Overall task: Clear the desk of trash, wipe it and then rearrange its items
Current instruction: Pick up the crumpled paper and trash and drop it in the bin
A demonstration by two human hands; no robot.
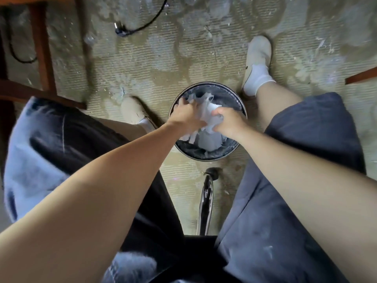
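Observation:
A round black trash bin [230,152] with a dark liner stands on the carpet between my feet. Crumpled and torn white paper [208,117] fills its mouth. My left hand [186,116] lies on the left side of the paper heap, fingers spread over it and reaching down into the bin. My right hand [228,122] has its fingers curled into the paper on the right side, gripping a wad. Both hands are over the bin's opening. The desk top itself is out of view.
A wooden desk leg and crossbar [40,58] stand at the left. A black power cable with plug [130,31] lies on the patterned carpet ahead. A chrome chair base arm with a caster [208,193] juts out just behind the bin. My shoes [259,56] flank it.

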